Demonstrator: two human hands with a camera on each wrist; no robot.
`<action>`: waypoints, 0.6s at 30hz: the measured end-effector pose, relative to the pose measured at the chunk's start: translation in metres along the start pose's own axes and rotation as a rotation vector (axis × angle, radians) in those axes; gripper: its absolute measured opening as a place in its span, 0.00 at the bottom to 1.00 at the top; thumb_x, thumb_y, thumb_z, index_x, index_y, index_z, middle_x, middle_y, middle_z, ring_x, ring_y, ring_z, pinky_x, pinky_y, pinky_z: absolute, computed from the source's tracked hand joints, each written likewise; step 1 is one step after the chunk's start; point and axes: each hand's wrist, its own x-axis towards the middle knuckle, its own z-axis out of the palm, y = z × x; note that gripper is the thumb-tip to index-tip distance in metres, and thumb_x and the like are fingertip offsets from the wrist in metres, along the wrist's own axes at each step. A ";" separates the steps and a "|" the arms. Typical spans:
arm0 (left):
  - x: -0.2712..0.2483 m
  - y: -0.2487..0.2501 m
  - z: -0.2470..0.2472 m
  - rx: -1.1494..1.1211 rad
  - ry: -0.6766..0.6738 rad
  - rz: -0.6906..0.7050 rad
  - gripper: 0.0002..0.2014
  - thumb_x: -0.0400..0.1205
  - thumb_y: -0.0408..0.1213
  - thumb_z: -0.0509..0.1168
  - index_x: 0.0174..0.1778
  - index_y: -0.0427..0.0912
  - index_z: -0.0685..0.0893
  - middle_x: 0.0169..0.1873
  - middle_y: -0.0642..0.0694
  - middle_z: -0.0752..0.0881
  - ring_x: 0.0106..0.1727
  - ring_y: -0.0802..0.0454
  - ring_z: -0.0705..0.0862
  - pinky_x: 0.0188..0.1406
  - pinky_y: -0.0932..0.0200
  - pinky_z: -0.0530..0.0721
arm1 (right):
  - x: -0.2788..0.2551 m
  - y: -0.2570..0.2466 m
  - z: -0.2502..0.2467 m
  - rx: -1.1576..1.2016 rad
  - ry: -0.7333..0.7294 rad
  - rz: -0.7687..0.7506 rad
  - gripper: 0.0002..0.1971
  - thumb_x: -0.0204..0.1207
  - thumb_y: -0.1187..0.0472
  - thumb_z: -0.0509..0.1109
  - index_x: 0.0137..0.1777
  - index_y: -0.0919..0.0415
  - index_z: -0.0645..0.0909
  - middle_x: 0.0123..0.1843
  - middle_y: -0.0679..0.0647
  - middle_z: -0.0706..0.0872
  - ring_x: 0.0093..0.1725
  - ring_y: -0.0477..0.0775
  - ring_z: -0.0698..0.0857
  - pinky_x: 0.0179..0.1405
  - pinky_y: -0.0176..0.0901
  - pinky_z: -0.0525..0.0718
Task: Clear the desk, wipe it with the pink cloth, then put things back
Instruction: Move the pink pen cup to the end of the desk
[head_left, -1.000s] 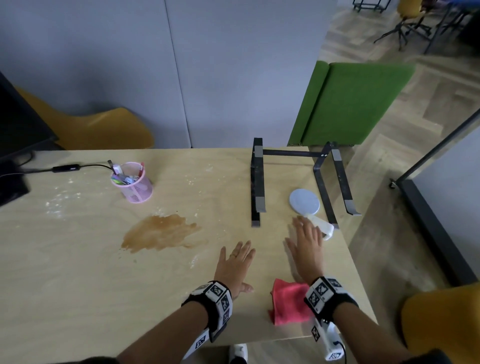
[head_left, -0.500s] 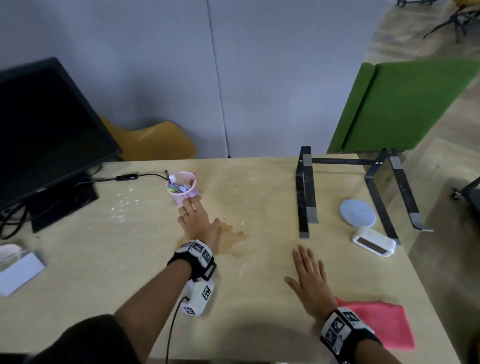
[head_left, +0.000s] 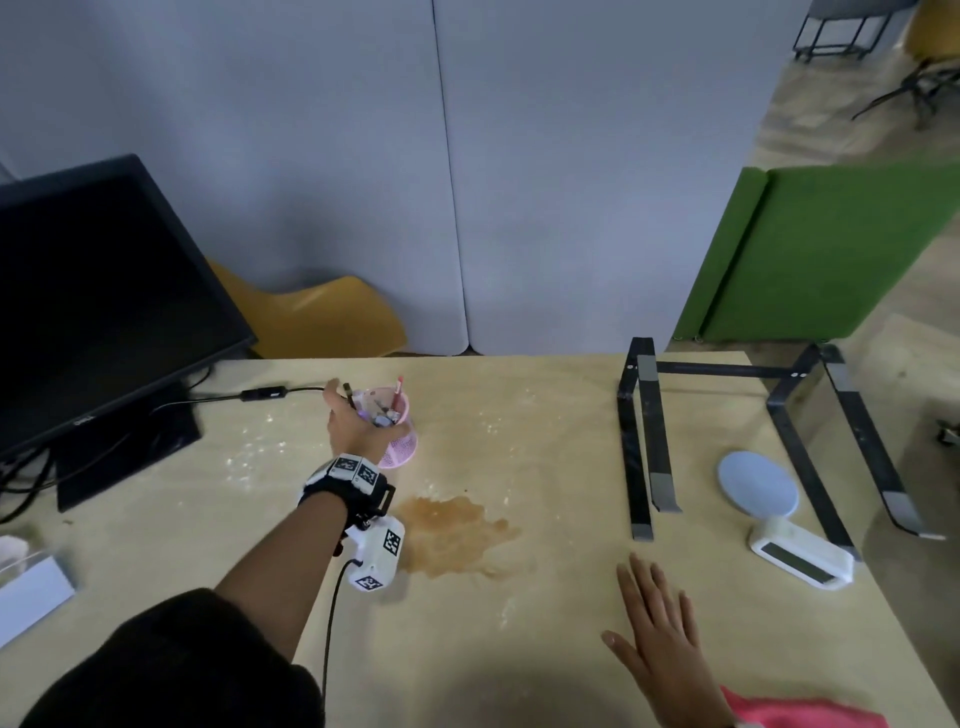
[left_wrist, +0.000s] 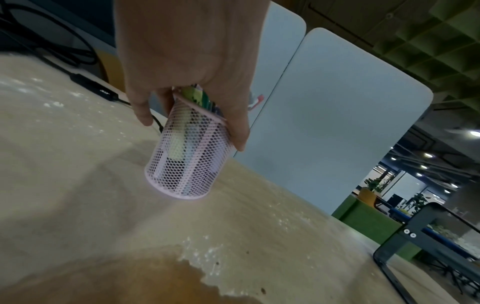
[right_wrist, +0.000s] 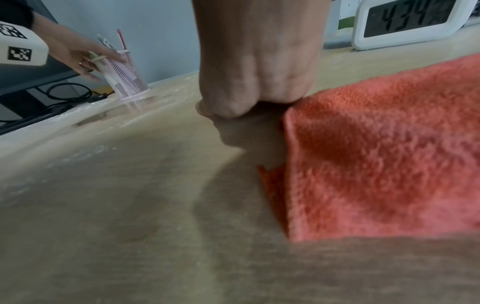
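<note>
A pink mesh pen cup (head_left: 399, 448) full of pens stands at the back of the wooden desk (head_left: 545, 649), near the monitor. My left hand (head_left: 363, 423) grips it at the rim from above. In the left wrist view the thumb and fingers (left_wrist: 142, 111) straddle the pen cup (left_wrist: 185, 162), which leans. A brown spill (head_left: 457, 535) lies in front of it. My right hand (head_left: 657, 618) rests flat on the desk, fingers straight, beside the pink cloth (head_left: 800, 716). The right wrist view shows the pink cloth (right_wrist: 384, 154) touching that hand (right_wrist: 259, 72).
A black laptop stand (head_left: 644, 441) occupies the back right, with a round pale disc (head_left: 757, 483) and a white digital clock (head_left: 800, 553) between its legs. A black monitor (head_left: 104, 291) and its cable (head_left: 270, 392) fill the left. A white box (head_left: 31, 592) sits at the left edge. White crumbs dot the desk.
My left hand has gone from touching the pen cup's near side to gripping its rim from above. The right hand stays flat on the desk.
</note>
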 end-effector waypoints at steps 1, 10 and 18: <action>-0.001 0.000 0.002 -0.015 0.019 0.010 0.55 0.58 0.31 0.84 0.77 0.42 0.58 0.65 0.32 0.80 0.65 0.32 0.79 0.64 0.44 0.79 | 0.001 0.001 0.000 0.000 -0.005 -0.002 0.36 0.78 0.32 0.38 0.82 0.48 0.45 0.85 0.42 0.42 0.83 0.44 0.40 0.78 0.40 0.35; -0.014 0.030 -0.002 -0.036 0.040 0.090 0.47 0.57 0.34 0.85 0.70 0.39 0.68 0.62 0.37 0.83 0.62 0.37 0.82 0.60 0.48 0.81 | 0.003 0.014 0.002 0.095 0.037 -0.048 0.44 0.60 0.18 0.35 0.76 0.33 0.35 0.77 0.29 0.29 0.71 0.26 0.20 0.79 0.43 0.40; -0.046 0.128 0.010 -0.154 -0.149 0.366 0.47 0.56 0.33 0.85 0.69 0.39 0.68 0.58 0.45 0.81 0.56 0.48 0.82 0.52 0.64 0.77 | 0.003 0.033 -0.045 0.347 0.400 0.309 0.28 0.72 0.66 0.60 0.73 0.75 0.65 0.75 0.71 0.68 0.73 0.71 0.66 0.74 0.59 0.64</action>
